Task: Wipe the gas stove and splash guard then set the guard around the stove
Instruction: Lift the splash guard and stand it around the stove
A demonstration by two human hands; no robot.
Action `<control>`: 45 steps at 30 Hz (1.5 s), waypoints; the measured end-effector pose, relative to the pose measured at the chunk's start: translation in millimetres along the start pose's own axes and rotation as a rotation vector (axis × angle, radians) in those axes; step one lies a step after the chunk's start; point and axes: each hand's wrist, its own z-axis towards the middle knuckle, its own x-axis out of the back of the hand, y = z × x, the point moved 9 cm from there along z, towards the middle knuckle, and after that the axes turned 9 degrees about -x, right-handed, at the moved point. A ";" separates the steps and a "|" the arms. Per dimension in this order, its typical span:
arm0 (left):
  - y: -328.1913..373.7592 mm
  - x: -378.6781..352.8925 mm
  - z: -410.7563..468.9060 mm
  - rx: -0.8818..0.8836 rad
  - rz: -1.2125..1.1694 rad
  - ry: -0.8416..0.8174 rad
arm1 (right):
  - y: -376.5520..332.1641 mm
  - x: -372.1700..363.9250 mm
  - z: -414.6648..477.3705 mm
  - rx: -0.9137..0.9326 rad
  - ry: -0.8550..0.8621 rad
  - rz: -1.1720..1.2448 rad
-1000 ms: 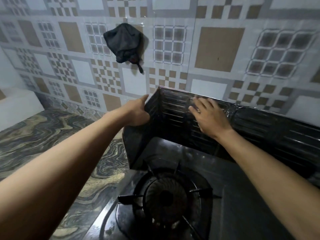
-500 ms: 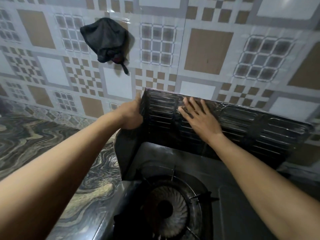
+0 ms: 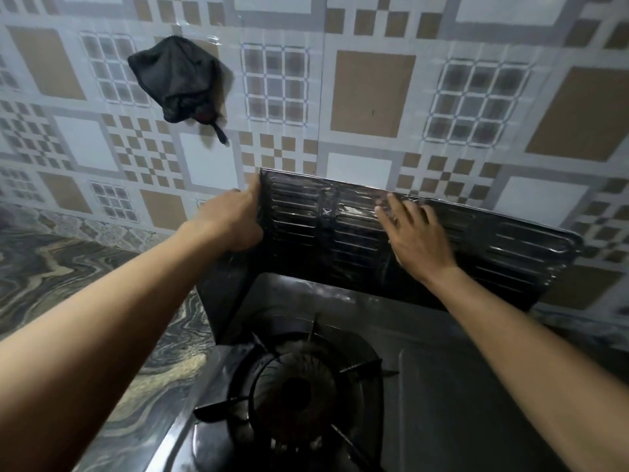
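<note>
Left hand point(image 3: 231, 219) gripped guard point(image 3: 306, 216) corner; right hand point(image 3: 417, 235) pressed flat, open. Recommended: seat guard flush, square round stove point(image 3: 442, 386).

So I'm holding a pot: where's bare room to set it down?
The marbled countertop left of the gas stove, and the stove top right of the burner. Crowded: left hand and right hand on the splash guard.

splash guard point(image 3: 357, 233): ribbed glossy metal | stove point(image 3: 442, 386): dark glossy | cloth point(image 3: 177, 76): matt fabric | counter point(image 3: 68, 267): polished stone
</note>
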 end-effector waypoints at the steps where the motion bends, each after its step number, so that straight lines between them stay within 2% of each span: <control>1: 11.0 -1.4 2.1 -0.020 0.081 0.020 | 8.0 -3.1 -3.7 -0.029 -0.017 -0.001; 4: 53.4 -21.2 14.9 -0.105 0.241 0.056 | 23.7 -15.3 -11.7 -0.005 -0.037 -0.061; 8: 109.3 -73.9 38.3 -0.351 0.243 0.015 | 34.0 -27.6 -13.8 0.075 -0.023 -0.105; 11: 123.1 -112.8 55.6 -0.427 0.318 -0.001 | 35.9 -34.6 -12.9 0.100 0.005 -0.080; 15: 120.9 -128.6 82.6 -0.394 0.351 0.114 | 40.8 -40.8 -10.0 0.133 0.060 -0.046; 19: 110.1 -145.2 106.4 -0.315 0.320 0.056 | 52.4 -40.8 -12.7 0.199 0.142 -0.034; 22: 107.8 -156.5 119.3 -0.265 0.299 0.006 | 79.2 -52.9 -22.6 0.154 0.100 -0.091; 27: 113.4 -155.4 111.8 -0.170 0.298 0.067 | 87.8 -73.5 -27.8 0.113 -0.010 -0.198; 30: 135.1 -153.1 93.5 -0.224 0.292 0.213 | 86.2 -72.4 -30.4 0.094 -0.005 -0.185; 32: 161.1 -149.0 94.9 -0.380 0.372 0.285 | 87.2 -71.2 -31.2 0.097 -0.009 -0.182; 34: 177.6 -150.4 105.1 -0.477 0.431 0.265 | 86.6 -69.9 -31.8 0.107 -0.009 -0.157; 39: 167.3 -158.8 130.3 -0.419 0.443 0.196 | 97.8 -68.1 -34.5 0.138 0.079 -0.161; 42: 170.6 -158.2 132.0 -0.408 0.453 0.170 | 106.1 -77.4 -36.9 0.075 0.018 -0.163; 45: 169.3 -161.5 130.7 -0.340 0.445 0.065 | 97.2 -81.7 -41.4 0.033 -0.068 -0.172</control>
